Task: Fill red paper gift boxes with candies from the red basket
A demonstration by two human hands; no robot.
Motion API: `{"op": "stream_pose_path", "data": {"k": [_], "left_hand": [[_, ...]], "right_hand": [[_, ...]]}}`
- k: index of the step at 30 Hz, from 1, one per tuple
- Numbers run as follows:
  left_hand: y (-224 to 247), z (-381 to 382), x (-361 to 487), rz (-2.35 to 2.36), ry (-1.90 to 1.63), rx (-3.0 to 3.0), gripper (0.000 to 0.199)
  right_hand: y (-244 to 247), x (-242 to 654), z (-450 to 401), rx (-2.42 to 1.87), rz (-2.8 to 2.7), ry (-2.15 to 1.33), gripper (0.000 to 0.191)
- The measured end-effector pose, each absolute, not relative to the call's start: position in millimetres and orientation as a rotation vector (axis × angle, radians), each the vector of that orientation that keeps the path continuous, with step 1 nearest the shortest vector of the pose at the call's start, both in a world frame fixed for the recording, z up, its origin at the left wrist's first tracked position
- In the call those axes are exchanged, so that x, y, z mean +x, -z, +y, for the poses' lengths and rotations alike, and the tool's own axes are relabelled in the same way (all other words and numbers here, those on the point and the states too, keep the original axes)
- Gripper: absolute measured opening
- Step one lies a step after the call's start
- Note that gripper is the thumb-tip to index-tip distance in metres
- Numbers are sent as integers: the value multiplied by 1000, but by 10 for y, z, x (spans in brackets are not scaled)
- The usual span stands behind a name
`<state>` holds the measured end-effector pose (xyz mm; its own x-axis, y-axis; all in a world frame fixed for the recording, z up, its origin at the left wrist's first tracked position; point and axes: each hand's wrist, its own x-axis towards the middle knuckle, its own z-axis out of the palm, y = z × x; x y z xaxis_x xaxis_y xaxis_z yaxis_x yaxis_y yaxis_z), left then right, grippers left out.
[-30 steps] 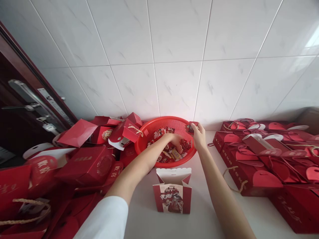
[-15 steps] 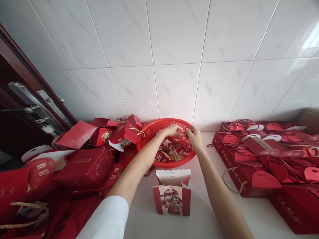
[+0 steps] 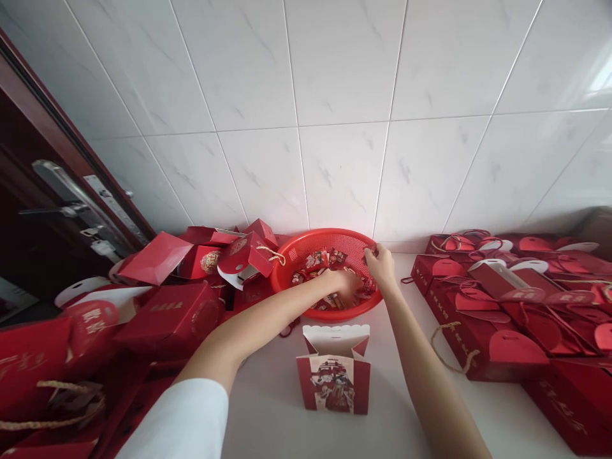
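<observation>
A red plastic basket (image 3: pixel 306 239) with a perforated wall stands against the tiled wall, holding small wrapped packets (image 3: pixel 318 259). My left hand (image 3: pixel 350 287) reaches down among the packets; its fingertips are hidden. At the basket's right rim, my right hand (image 3: pixel 381 262) has its fingers closed around something small and dark that I cannot make out. In front of the basket an open-topped red box (image 3: pixel 333 382) with a printed picture stands upright on the white surface (image 3: pixel 268 395). Neither hand touches this box.
Red boxes (image 3: pixel 167 319) with rope handles are piled on the left, beside a dark door (image 3: pixel 29 140) with a metal handle. More red boxes (image 3: pixel 478 331) with cords fill the right side. White marbled tiles (image 3: pixel 344 172) rise behind.
My left hand has moved down and slightly right, into the packets. My right hand remains by the basket's right rim. The view has shifted slightly.
</observation>
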<state>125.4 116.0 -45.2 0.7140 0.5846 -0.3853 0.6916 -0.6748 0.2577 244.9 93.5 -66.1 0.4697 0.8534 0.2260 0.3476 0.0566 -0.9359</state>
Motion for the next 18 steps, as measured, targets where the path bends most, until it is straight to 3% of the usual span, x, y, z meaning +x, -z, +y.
{"op": "stream_pose_path", "data": {"k": [2,6,12,18], "left_hand": [[456,1110,1296,999,476,2669,32],[335,1147,1301,1021,476,2714,10],[229,1331,1113,1411,287,2548,26],[343,1416,1073,1148,109,2502,17]], "right_hand": [[643,2456,925,-1558,-1082,-509,15],[655,2479,927,-1503,-1073,-501,14],[704,2485,948,-1443,-1046,-570,16],[758,2496,984,-1282,-1018,-657,22]]}}
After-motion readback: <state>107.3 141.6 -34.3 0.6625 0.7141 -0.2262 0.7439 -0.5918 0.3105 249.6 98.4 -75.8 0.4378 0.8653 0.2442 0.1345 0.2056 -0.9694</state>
